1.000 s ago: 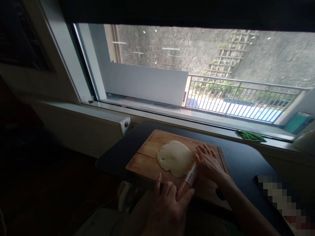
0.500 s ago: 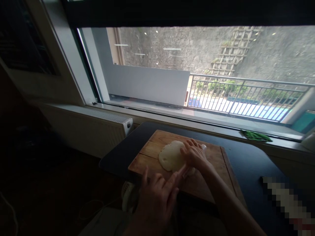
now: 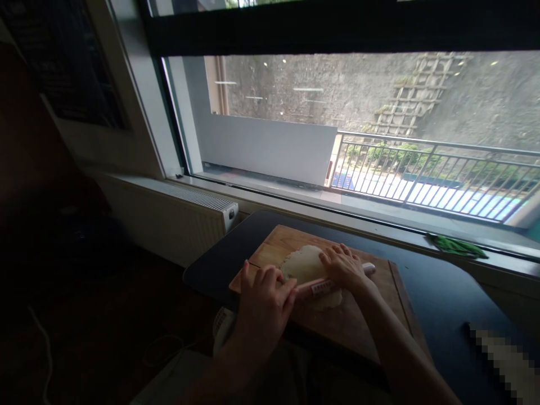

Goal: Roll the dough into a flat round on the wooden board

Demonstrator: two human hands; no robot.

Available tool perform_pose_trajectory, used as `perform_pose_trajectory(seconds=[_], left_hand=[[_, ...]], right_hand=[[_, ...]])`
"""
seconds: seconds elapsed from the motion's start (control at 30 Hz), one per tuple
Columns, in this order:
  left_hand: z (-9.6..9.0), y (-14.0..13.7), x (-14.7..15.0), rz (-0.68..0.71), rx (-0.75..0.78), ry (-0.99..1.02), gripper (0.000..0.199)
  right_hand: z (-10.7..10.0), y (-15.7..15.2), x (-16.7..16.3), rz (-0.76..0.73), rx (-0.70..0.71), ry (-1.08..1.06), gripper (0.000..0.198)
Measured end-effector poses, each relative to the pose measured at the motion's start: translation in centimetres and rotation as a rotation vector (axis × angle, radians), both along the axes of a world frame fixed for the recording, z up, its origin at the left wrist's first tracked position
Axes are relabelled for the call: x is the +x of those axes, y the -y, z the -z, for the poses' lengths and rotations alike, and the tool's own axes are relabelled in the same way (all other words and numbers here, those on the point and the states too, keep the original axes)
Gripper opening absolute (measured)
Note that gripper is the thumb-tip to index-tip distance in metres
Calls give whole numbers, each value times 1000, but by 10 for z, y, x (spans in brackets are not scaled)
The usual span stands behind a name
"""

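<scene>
Pin (image 3: pixel 324 287) has been rolled toward left edge of board (image 3: pixel 358 332); left hand (image 3: pixel 266 295) and right hand (image 3: pixel 348 273), fingers loosely spread, should be pressed evenly.

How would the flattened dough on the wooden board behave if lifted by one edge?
The dough would probably sag and fold, being a thin, soft-looking sheet. Its uneven rim suggests it might stretch or tear. It may also cling to the wooden board, since it lies flat against it.

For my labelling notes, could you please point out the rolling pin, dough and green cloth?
Rolling pin (image 3: pixel 322 287): head view, on printed label.
Dough (image 3: pixel 304 262): head view, flattened upper surface.
Green cloth (image 3: pixel 458 246): head view, crumpled middle.
</scene>
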State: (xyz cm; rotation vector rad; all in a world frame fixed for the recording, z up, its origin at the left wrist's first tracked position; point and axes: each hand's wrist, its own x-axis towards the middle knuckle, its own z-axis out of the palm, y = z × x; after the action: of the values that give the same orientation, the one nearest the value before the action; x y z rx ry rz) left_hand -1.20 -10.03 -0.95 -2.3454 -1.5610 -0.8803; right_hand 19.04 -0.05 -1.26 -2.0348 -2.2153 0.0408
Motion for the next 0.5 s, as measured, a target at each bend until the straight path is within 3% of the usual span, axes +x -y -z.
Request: perform_pose_trajectory(seconds=[0.07, 0.13, 0.3, 0.37, 0.43, 0.5], left_hand=[[1, -10, 0, -18, -1, 0, 22], [6, -12, 2, -10, -12, 14, 24], [24, 9, 7, 97, -51, 64, 28], [28, 17, 8, 109, -57, 70, 28], [28, 16, 8, 87, -49, 67, 28], [25, 8, 8, 48, -25, 58, 26]], right_hand=[[-2, -4, -4, -1, 11, -19, 52], [0, 12, -3, -4, 25, -25, 51], [18, 96, 5, -15, 152, 67, 54], [24, 117, 5, -14, 207, 114, 55], [25, 116, 3, -4, 215, 113, 56], [21, 95, -2, 15, 190, 66, 55]])
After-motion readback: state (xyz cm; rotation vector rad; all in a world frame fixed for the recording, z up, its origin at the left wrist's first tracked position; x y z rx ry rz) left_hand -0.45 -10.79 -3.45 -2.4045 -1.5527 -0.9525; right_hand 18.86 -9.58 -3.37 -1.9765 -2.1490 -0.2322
